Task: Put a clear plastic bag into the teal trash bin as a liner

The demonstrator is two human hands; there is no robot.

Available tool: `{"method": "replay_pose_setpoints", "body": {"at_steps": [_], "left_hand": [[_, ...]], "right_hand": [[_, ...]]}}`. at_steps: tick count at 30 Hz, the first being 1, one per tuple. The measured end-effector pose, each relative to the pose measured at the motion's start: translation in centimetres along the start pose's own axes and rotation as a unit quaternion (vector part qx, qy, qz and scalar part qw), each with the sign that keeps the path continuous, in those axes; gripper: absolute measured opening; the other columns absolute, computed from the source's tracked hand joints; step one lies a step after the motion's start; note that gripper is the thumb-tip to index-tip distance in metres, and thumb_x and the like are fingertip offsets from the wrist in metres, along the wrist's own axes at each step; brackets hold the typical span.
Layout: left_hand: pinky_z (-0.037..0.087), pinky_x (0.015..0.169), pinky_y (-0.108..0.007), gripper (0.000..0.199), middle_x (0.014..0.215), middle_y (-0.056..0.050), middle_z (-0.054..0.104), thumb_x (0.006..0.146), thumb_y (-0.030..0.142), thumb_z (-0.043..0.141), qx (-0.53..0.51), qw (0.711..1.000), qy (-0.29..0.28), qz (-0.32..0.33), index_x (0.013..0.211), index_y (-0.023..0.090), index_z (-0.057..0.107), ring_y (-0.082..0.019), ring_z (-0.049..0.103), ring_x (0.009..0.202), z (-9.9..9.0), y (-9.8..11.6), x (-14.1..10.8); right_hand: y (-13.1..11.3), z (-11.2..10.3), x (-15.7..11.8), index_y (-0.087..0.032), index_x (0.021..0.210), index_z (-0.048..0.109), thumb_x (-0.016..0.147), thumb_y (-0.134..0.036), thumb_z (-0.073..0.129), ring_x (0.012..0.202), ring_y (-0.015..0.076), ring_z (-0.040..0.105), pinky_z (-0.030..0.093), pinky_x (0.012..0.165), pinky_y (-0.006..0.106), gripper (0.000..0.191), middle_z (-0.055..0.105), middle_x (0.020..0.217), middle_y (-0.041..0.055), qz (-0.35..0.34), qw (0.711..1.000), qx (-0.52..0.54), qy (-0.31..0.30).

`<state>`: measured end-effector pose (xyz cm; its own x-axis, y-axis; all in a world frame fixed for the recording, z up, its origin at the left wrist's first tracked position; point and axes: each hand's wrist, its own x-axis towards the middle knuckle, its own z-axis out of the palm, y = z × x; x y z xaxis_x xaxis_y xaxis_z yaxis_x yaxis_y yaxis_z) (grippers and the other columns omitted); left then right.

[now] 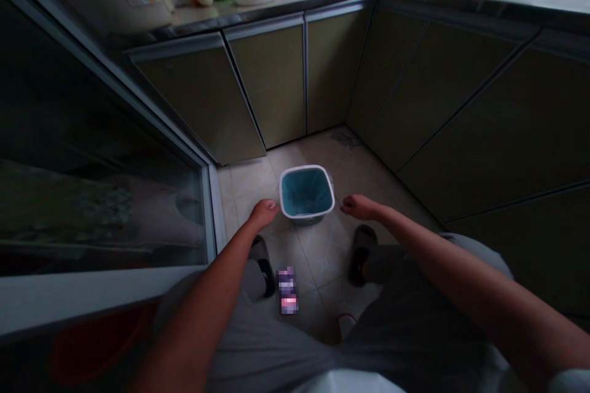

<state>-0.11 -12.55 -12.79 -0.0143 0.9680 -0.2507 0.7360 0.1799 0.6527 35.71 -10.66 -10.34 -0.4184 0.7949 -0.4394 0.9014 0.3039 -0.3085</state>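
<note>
Loose grey trousers (276, 344), a pale top (345, 382), and dark open-toed slippers (362, 256); both forearms are bare.

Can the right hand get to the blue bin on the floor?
Probably yes. The right hand is just beside the blue bin, and nothing seems to stand between them. The bin's top looks open too.

The pale tiled floor (322, 264) bears a white-rimmed plastic bin (306, 193), upright, teal inside. A pixelated oblong item (288, 291), unidentifiable, lies beside the left dark slipper (266, 275); the right dark slipper (362, 255) rests well apart.
</note>
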Motion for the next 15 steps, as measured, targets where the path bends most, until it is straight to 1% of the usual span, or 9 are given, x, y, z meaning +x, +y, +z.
{"method": "replay_pose_setpoints", "body": {"at_steps": [3,5,7,9,11,12,13,14,15], "left_hand": [[0.021,0.054,-0.024,0.035,0.048,0.007,0.026,0.070,0.027,0.060,-0.013,0.999,0.020,-0.035,0.051,0.022,0.030,-0.010,0.030,0.054,0.0,-0.8,-1.1],[0.023,0.053,-0.024,0.032,0.049,0.007,0.027,0.071,0.027,0.058,-0.025,0.997,0.050,-0.050,0.054,0.022,0.031,-0.010,0.031,0.054,-0.9,-0.5,-1.1],[0.027,0.055,-0.023,0.022,0.054,0.007,0.031,0.074,0.028,0.055,-0.040,0.994,0.085,-0.051,0.061,0.022,0.038,-0.011,0.035,0.056,-2.5,0.7,-0.6],[0.033,0.057,-0.022,0.006,0.060,0.007,0.038,0.075,0.026,0.053,-0.087,0.989,0.121,-0.022,0.077,0.022,0.050,-0.012,0.041,0.059,-4.6,2.8,-0.3],[0.038,0.058,-0.022,0.032,0.065,0.006,0.043,0.073,0.023,0.056,-0.179,0.969,0.163,0.054,0.105,0.021,0.058,-0.012,0.045,0.060,-7.1,5.5,-0.9],[0.039,0.059,-0.023,0.047,0.067,0.006,0.044,0.073,0.021,0.058,-0.219,0.953,0.183,0.105,0.119,0.022,0.057,-0.012,0.046,0.060,-8.4,7.0,-1.7],[0.039,0.059,-0.023,0.059,0.068,0.007,0.045,0.074,0.021,0.060,-0.249,0.934,0.201,0.156,0.132,0.024,0.054,-0.012,0.045,0.059,-9.6,8.5,-2.8],[0.040,0.059,-0.023,0.069,0.069,0.007,0.046,0.075,0.020,0.063,-0.271,0.915,0.218,0.204,0.142,0.028,0.048,-0.012,0.044,0.059,-10.7,9.9,-4.2],[0.041,0.059,-0.023,0.078,0.071,0.007,0.048,0.076,0.019,0.065,-0.287,0.897,0.230,0.246,0.150,0.033,0.042,-0.012,0.045,0.059,-11.6,11.3,-5.6]], "right_hand": [[0.8,-0.2,1.3,-0.013,0.085,0.075,0.098,-0.032,0.050,0.072,0.0142,0.057,0.036,0.064,0.026,0.034,0.072,0.085,0.0080,0.035,0.999,0.016,0.020],[1.0,-0.8,1.9,-0.013,0.087,0.075,0.097,-0.033,0.051,0.075,0.0148,0.058,0.037,0.066,0.026,0.032,0.072,0.087,0.0082,0.044,0.996,0.044,0.057],[0.9,-1.8,2.3,-0.013,0.091,0.074,0.096,-0.034,0.053,0.079,0.0157,0.060,0.038,0.067,0.025,0.030,0.073,0.090,0.0085,0.042,0.990,0.089,0.101],[0.6,-3.4,2.4,-0.013,0.091,0.073,0.096,-0.035,0.052,0.078,0.0165,0.060,0.039,0.067,0.026,0.031,0.072,0.089,0.0088,0.037,0.978,0.139,0.150],[0.0,-5.4,1.6,-0.013,0.094,0.071,0.096,-0.038,0.052,0.073,0.0167,0.058,0.040,0.064,0.028,0.031,0.068,0.082,0.0076,0.028,0.956,0.195,0.218],[-0.5,-6.5,0.8,-0.014,0.102,0.071,0.095,-0.039,0.053,0.069,0.0165,0.056,0.040,0.062,0.028,0.032,0.066,0.078,0.0059,0.014,0.939,0.228,0.256],[-1.2,-7.6,-0.4,-0.014,0.115,0.068,0.095,-0.039,0.054,0.066,0.0163,0.054,0.040,0.060,0.028,0.035,0.063,0.074,0.0037,-0.007,0.920,0.261,0.294],[-1.9,-8.6,-1.7,-0.016,0.132,0.061,0.095,-0.040,0.056,0.063,0.0161,0.052,0.040,0.058,0.028,0.045,0.060,0.072,0.0015,-0.035,0.897,0.293,0.328],[-2.8,-9.5,-3.3,-0.020,0.149,0.049,0.095,-0.040,0.057,0.061,0.0162,0.051,0.041,0.057,0.028,0.058,0.059,0.072,0.0000,-0.068,0.875,0.321,0.358]]}}
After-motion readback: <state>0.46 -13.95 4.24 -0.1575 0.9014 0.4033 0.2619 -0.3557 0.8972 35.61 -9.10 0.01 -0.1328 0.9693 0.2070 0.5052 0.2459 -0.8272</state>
